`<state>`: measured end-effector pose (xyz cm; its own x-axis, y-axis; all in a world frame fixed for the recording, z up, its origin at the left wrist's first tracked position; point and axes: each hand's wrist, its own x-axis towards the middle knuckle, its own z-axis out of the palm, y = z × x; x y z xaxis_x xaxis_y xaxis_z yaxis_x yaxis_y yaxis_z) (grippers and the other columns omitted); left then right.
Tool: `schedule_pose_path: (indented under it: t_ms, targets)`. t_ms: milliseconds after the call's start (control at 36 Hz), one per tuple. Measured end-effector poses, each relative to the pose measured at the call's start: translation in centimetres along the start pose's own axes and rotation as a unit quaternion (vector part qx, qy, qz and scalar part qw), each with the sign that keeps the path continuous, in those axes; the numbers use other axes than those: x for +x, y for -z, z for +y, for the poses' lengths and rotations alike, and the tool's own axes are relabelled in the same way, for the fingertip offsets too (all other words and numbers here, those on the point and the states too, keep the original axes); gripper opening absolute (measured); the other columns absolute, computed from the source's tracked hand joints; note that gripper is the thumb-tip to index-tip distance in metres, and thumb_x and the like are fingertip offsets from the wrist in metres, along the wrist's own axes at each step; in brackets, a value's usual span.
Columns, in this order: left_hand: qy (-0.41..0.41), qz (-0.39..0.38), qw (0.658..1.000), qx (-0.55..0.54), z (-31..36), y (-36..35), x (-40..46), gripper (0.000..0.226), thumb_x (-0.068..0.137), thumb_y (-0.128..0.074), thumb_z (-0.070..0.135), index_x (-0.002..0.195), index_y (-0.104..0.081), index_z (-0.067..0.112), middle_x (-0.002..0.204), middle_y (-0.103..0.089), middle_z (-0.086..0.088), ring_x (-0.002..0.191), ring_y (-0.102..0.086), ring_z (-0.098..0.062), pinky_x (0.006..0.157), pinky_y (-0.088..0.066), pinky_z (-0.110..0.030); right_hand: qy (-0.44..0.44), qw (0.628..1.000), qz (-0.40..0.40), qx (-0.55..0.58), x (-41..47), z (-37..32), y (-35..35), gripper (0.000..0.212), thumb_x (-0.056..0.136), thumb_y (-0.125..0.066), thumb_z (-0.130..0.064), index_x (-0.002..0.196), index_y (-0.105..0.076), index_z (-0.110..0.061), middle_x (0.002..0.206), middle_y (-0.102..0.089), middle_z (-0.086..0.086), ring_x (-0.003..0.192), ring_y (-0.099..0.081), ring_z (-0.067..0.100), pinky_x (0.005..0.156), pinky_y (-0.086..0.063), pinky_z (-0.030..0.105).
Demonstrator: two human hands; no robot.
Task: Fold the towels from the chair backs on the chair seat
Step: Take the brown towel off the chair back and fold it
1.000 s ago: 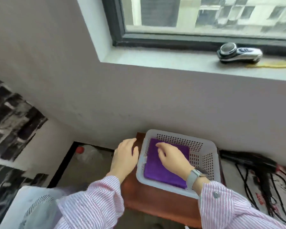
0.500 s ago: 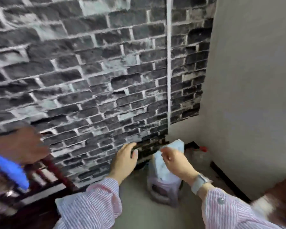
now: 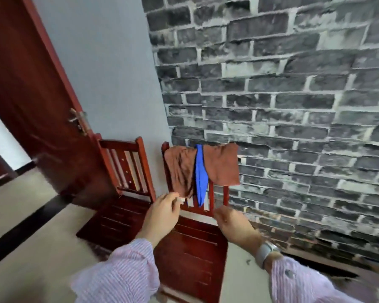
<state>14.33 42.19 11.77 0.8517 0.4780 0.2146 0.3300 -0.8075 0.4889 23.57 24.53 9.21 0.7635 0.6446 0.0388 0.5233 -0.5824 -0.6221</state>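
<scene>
Two brown towels hang over the back of the right-hand red wooden chair (image 3: 190,254): a crumpled one (image 3: 179,171) on the left and a flatter one (image 3: 222,165) on the right. A narrow blue towel (image 3: 200,178) hangs between them. My left hand (image 3: 162,217) is raised with relaxed fingers just below the crumpled towel's lower edge, holding nothing. My right hand (image 3: 234,224) hovers over the chair's seat with loosely curled fingers, empty, a grey watch on its wrist.
A second red chair (image 3: 123,206) with a bare back stands to the left. Behind it a dark red door (image 3: 31,106) stands open. A grey brick wall (image 3: 293,106) runs behind the chairs. The floor is pale with a black strip.
The view has swung left from a basket with a purple towel, past the brick wall, to the two chairs. Both hands left the basket and now hover by the towel-laden chair.
</scene>
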Motion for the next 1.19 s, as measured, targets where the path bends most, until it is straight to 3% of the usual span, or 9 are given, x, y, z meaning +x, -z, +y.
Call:
schedule_pose_path:
  t_ms: [306,472,556,667,806,972,1056,1111,1194]
  targets:
    - [-0.024,-0.019,1.000,-0.007,-6.7,-0.9,15.3,0.036,0.096,-0.040,0.025,0.131,-0.047,0.017,0.132,-0.049,0.001,0.123,-0.044,-0.016,0.099,-0.034,-0.026,-0.063,0.977,0.153,-0.138,20.9,3.4,-1.5,0.036,0.090,-0.044,-0.022,0.125,-0.050,-0.016,0.120,-0.052,0.010,0.112,-0.045,0.029,0.092,-0.040,0.039]
    - [-0.066,-0.082,0.994,-0.009,-8.0,-4.6,23.9,0.036,0.095,-0.041,0.025,0.130,-0.047,0.019,0.131,-0.049,0.001,0.122,-0.044,-0.013,0.098,-0.034,-0.023,-0.137,0.939,0.092,-0.301,28.7,6.7,-1.6,0.055,0.088,-0.043,-0.036,0.140,-0.024,-0.030,0.143,-0.028,0.006,0.127,-0.029,0.026,0.098,-0.031,0.043]
    - [-0.078,-0.093,0.992,-0.027,-8.2,-6.1,26.5,0.036,0.095,-0.041,0.025,0.130,-0.047,0.019,0.129,-0.048,0.002,0.120,-0.045,-0.012,0.098,-0.034,-0.022,-0.145,0.928,0.094,-0.331,30.5,8.2,-1.5,0.044,0.086,-0.049,-0.029,0.129,-0.042,-0.029,0.139,-0.037,0.007,0.123,-0.035,0.029,0.095,-0.033,0.046]
    - [-0.106,-0.117,0.986,-0.049,-8.0,-7.8,29.1,0.037,0.095,-0.042,0.025,0.131,-0.047,0.018,0.132,-0.047,0.002,0.123,-0.043,-0.012,0.101,-0.032,-0.022,-0.088,0.943,0.167,-0.273,31.6,8.2,-0.3,0.025,0.080,-0.046,-0.030,0.084,-0.066,-0.016,0.092,-0.063,0.007,0.091,-0.058,0.033,0.075,-0.046,0.041]
    - [-0.161,-0.140,0.973,-0.092,-5.8,-8.7,32.1,0.042,0.093,-0.049,0.026,0.133,-0.044,0.019,0.135,-0.046,0.004,0.127,-0.040,-0.011,0.103,-0.027,-0.018,-0.176,0.949,0.256,-0.056,32.4,6.0,4.5,0.016,0.089,-0.051,-0.019,0.100,-0.062,-0.014,0.106,-0.065,0.009,0.103,-0.057,0.031,0.078,-0.043,0.034]
    - [-0.224,-0.161,0.928,-0.249,0.2,-6.5,34.9,0.059,0.085,-0.062,0.027,0.138,-0.037,0.018,0.132,-0.043,0.002,0.123,-0.041,-0.009,0.102,-0.029,-0.017,-0.163,0.887,0.429,0.051,32.0,0.6,13.5,0.016,0.088,-0.055,-0.013,0.100,-0.062,-0.003,0.095,-0.067,0.019,0.090,-0.061,0.032,0.080,-0.046,0.036]
    - [-0.251,-0.156,0.891,-0.345,3.6,-4.1,35.5,0.065,0.082,-0.066,0.024,0.139,-0.035,0.017,0.126,-0.040,0.008,0.119,-0.042,-0.004,0.099,-0.031,-0.011,-0.120,0.830,0.540,0.063,30.1,-3.2,17.8,0.013,0.088,-0.055,-0.011,0.095,-0.062,-0.002,0.084,-0.066,0.014,0.076,-0.057,0.022,0.072,-0.043,0.029]
    - [-0.296,-0.134,0.860,-0.393,5.5,-2.7,36.0,0.071,0.080,-0.069,0.020,0.140,-0.032,0.017,0.130,-0.038,0.006,0.125,-0.041,-0.011,0.106,-0.035,-0.025,-0.096,0.791,0.600,0.067,28.3,-5.3,19.9,0.010,0.088,-0.054,-0.012,0.092,-0.061,-0.006,0.072,-0.061,0.002,0.066,-0.054,0.015,0.065,-0.042,0.024]
    - [-0.409,-0.074,0.830,-0.371,7.8,-0.9,36.2,0.079,0.078,-0.071,0.017,0.142,-0.026,0.025,0.136,-0.029,0.011,0.131,-0.030,-0.007,0.109,-0.025,-0.022,-0.086,0.765,0.635,0.064,25.2,-7.0,21.2,0.003,0.087,-0.055,-0.014,0.085,-0.058,-0.015,0.069,-0.059,-0.005,0.067,-0.060,0.013,0.068,-0.049,0.031]
